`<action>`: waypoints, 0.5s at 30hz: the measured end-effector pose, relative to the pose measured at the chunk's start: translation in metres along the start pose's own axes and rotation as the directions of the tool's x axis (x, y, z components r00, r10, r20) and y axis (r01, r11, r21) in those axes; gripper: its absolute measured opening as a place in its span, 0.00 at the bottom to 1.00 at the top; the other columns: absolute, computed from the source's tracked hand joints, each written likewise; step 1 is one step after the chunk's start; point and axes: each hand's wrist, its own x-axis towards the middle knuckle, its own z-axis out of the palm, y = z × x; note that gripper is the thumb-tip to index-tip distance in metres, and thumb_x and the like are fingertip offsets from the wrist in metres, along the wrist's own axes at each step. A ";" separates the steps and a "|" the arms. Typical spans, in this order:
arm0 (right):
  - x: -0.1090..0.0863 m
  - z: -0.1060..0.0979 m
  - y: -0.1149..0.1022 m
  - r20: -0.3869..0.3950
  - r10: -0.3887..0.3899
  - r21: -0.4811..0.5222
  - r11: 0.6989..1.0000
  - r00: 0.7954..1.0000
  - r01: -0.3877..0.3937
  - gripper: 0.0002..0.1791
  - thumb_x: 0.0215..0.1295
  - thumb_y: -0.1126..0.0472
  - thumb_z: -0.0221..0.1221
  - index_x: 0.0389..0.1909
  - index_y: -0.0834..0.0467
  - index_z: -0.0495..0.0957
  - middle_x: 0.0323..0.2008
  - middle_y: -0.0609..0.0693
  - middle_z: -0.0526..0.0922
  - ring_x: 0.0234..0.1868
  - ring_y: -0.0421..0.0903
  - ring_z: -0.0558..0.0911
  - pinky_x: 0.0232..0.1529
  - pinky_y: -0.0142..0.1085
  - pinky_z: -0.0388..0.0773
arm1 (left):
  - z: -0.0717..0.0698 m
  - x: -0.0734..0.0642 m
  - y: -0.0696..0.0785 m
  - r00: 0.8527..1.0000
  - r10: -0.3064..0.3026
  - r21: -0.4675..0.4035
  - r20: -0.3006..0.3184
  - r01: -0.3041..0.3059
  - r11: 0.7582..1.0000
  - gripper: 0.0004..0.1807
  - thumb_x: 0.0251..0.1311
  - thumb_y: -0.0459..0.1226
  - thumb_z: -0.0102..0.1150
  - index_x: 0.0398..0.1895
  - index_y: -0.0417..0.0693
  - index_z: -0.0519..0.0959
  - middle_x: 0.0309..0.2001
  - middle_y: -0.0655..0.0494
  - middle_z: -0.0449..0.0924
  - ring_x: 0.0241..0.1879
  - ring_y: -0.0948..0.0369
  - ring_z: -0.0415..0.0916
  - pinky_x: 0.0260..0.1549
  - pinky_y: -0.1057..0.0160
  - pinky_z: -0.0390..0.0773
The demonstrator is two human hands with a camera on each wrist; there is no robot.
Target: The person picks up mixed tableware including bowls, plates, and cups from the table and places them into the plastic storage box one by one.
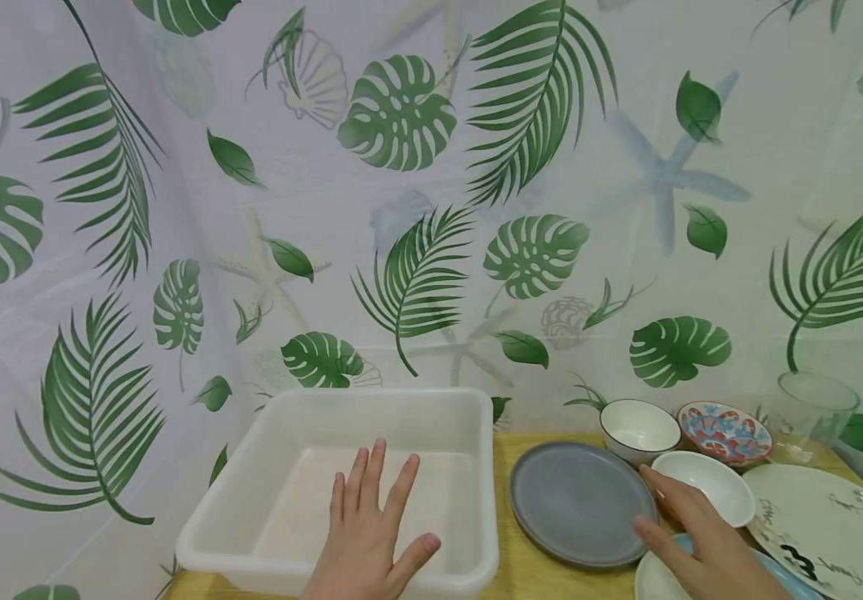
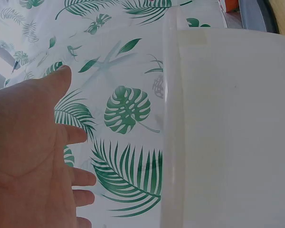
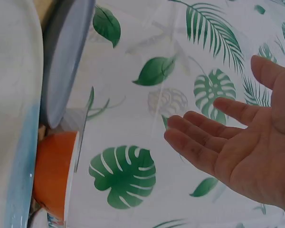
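Observation:
My left hand [image 1: 371,533] is held over the near part of a white plastic basin [image 1: 487,483], fingers spread and nothing in them. In the left wrist view its palm [image 2: 28,156] faces the basin's pale wall [image 2: 237,128]. My right hand [image 1: 701,533] hovers above the dishes at the right, fingers loosely extended and holding nothing. Closest to it are a grey plate [image 1: 581,504], a small white bowl [image 1: 716,483] and a blue-and-white plate [image 1: 664,575] partly hidden under the hand. In the right wrist view, an orange-sided bowl [image 3: 54,175] stands beside the plates.
A dark-rimmed white bowl [image 1: 639,425], a red-and-blue patterned bowl [image 1: 725,429] and a clear glass [image 1: 810,417] stand behind. At far right lies a large decorated plate [image 1: 844,533]. The wooden table [image 1: 509,575] meets a leaf-print curtain [image 1: 431,192] at the back.

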 end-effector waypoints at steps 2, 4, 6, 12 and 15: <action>0.004 -0.001 -0.001 0.045 0.039 0.053 0.998 0.998 -0.041 0.39 0.76 0.47 0.51 0.74 0.68 0.53 0.68 0.72 0.61 0.60 0.65 0.73 0.50 0.56 0.78 | -0.001 0.000 0.000 1.000 0.008 0.015 -0.015 -0.008 1.000 0.39 0.69 0.60 0.48 0.78 0.55 0.55 0.75 0.35 0.47 0.73 0.37 0.47 0.60 0.29 0.53; 0.010 -0.002 -0.002 0.071 0.077 0.103 0.991 0.994 -0.084 0.39 0.75 0.47 0.53 0.74 0.69 0.54 0.67 0.73 0.63 0.55 0.61 0.78 0.46 0.49 0.81 | -0.002 -0.001 0.000 1.000 0.013 0.015 -0.026 -0.012 1.000 0.39 0.70 0.61 0.46 0.78 0.55 0.55 0.75 0.35 0.47 0.73 0.37 0.47 0.60 0.30 0.53; 0.017 -0.003 0.000 0.073 0.095 0.155 0.982 0.993 -0.105 0.37 0.74 0.48 0.54 0.72 0.69 0.57 0.64 0.73 0.67 0.50 0.56 0.82 0.42 0.43 0.82 | -0.002 -0.001 0.000 0.999 0.021 0.016 -0.041 -0.020 1.000 0.38 0.71 0.62 0.42 0.78 0.55 0.55 0.75 0.35 0.48 0.73 0.37 0.47 0.60 0.30 0.53; 0.038 -0.005 0.013 0.114 0.171 0.333 0.922 0.979 -0.199 0.33 0.76 0.51 0.52 0.70 0.70 0.59 0.59 0.71 0.72 0.45 0.54 0.84 0.37 0.41 0.84 | -0.002 -0.001 0.009 0.995 0.079 0.038 -0.057 -0.077 0.996 0.40 0.71 0.66 0.32 0.78 0.55 0.52 0.75 0.35 0.49 0.72 0.37 0.48 0.58 0.29 0.58; 0.048 -0.004 0.019 0.112 0.210 0.347 0.908 0.971 -0.236 0.31 0.77 0.53 0.51 0.69 0.72 0.59 0.57 0.70 0.74 0.42 0.52 0.85 0.35 0.43 0.84 | -0.001 -0.003 0.016 0.991 0.119 0.073 -0.054 -0.115 0.991 0.40 0.71 0.66 0.33 0.79 0.56 0.51 0.75 0.36 0.48 0.73 0.40 0.48 0.59 0.33 0.58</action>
